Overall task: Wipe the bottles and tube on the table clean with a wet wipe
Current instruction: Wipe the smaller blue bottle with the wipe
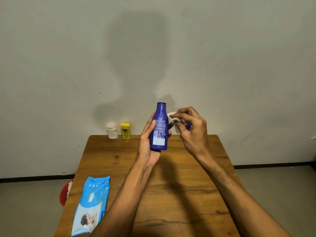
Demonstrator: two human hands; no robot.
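We hold the dark blue plastic lotion bottle (159,127) in our left hand (148,142), thumb laid along its printed back label and fingers curled round from behind, so it hangs above the far half of the brown wooden table (171,185), touching nothing else. Its long axis runs from 6 to 12 o'clock, neck at 12, base low near the palm.

Our right hand (191,129) pinches a crumpled white wet wipe (172,117) between thumb and bent fingertips. The wipe sits at 3 o'clock from the bottle's shoulder, touching it or just beside it; we cannot tell which. A bit of blue shows behind the right fingers and we cannot say what it is.

The right hand is the nearer one to that upper flank, so we judge the coming stroke should follow the long axis, from 12 toward 6, with the left hand turning the bottle to offer fresh sides.

At 9 o'clock from the bottle, at the table's far edge, a small white plastic bottle (112,132) and a short yellow plastic container (125,133) stand side by side. The light blue soft pack of wipes (92,204) lies at 7 o'clock
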